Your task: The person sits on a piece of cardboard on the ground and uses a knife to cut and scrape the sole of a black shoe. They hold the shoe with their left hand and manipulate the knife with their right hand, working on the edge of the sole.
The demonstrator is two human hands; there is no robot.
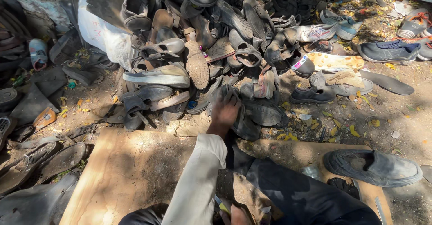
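The left hand (225, 110), in a cream sleeve, reaches into the heap of worn shoes (202, 49) on the dirt ground, its fingers curled over a dark shoe (252, 112) at the heap's near edge. The right hand (238, 215) sits low above the wooden board (130, 171); I cannot tell its grip.

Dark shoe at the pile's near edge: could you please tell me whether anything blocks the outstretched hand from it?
Nothing visible does: the left hand rests directly on the dark shoe.
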